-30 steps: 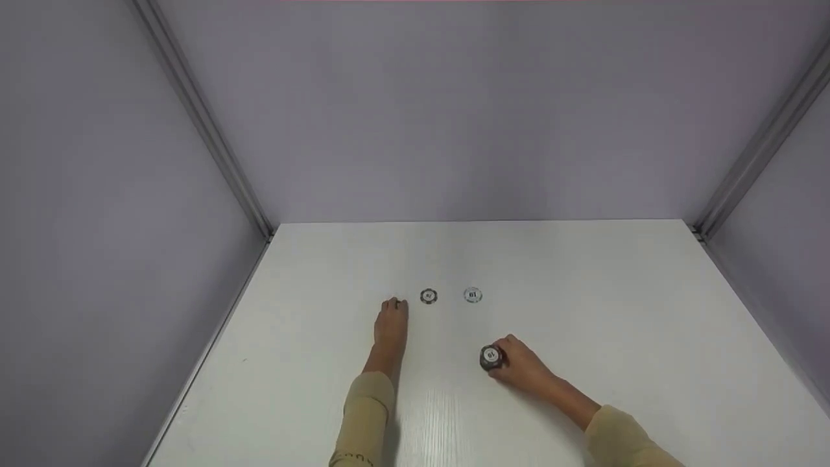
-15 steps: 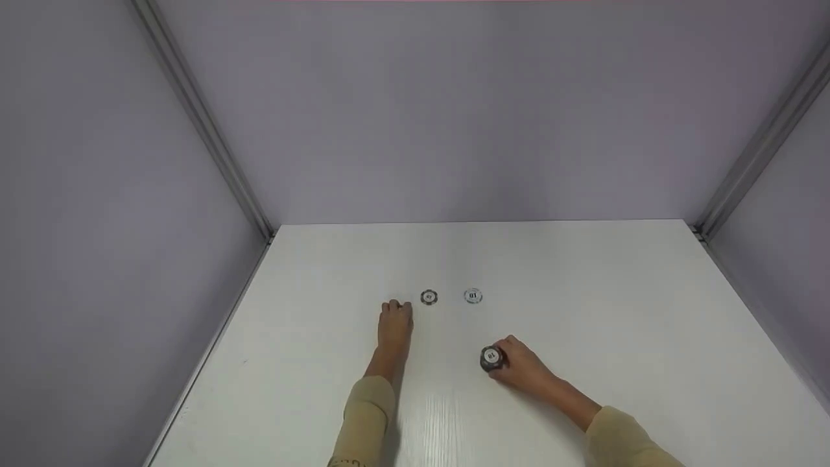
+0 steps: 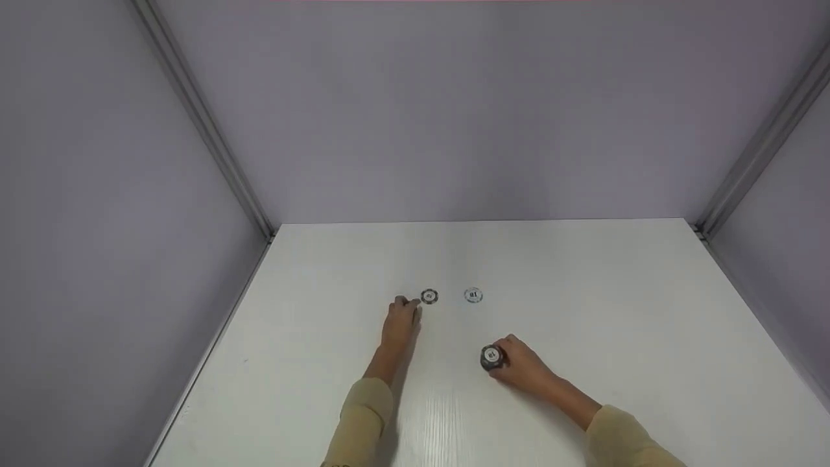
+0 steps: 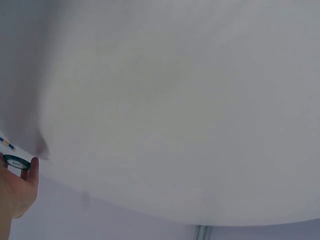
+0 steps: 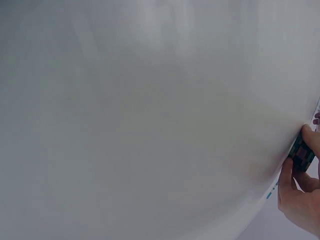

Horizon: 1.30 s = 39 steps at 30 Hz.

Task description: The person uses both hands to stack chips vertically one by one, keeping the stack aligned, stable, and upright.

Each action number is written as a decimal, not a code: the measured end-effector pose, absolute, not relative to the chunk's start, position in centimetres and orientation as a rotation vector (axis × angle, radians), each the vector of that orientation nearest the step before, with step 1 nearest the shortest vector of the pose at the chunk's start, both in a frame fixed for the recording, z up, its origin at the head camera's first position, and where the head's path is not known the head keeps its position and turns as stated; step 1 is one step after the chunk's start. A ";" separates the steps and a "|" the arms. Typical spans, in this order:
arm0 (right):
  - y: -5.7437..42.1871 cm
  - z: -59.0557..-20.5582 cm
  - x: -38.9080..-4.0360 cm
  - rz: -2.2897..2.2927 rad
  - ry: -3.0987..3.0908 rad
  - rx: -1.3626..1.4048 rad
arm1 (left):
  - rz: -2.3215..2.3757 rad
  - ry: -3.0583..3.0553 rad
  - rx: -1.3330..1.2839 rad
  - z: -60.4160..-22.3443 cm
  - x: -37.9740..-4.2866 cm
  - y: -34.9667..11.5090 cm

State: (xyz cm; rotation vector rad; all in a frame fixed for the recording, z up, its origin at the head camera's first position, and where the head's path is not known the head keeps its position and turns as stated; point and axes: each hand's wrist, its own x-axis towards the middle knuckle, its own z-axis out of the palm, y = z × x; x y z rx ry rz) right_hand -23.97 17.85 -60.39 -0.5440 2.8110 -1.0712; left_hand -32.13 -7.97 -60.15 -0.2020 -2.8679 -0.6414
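Observation:
In the head view my left hand (image 3: 399, 322) is just left of a dark-rimmed poker chip (image 3: 429, 296) lying flat on the white table. The left wrist view shows that hand pinching a dark green poker chip (image 4: 16, 162), its numbered face visible. From above, this held chip is mostly hidden by the fingers. A pale-rimmed poker chip (image 3: 473, 295) marked 10 lies to the right of the dark-rimmed one. Closer to me, my right hand (image 3: 522, 367) grips the side of an upright stack of dark poker chips (image 3: 491, 355), whose patterned edges show in the right wrist view.
The white table (image 3: 583, 285) ends at a grey back wall (image 3: 480, 117). Grey side panels (image 3: 117, 246) rise on the left and right. Metal corner posts (image 3: 201, 117) stand where the panels meet.
My left hand has moved right, up close to the dark-rimmed chip. The right hand and its stack stay in place, as do both chips on the table.

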 end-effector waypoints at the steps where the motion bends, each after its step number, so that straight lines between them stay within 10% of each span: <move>1: 17.9 -60.4 -24.0 -1.070 2.814 -0.546 | -0.658 -2.857 -0.219 -60.1 -32.1 -7.9; 39: 17.7 -61.0 -24.4 -1.062 2.858 -0.586 | -0.467 -2.795 -0.535 -57.6 -28.1 -5.5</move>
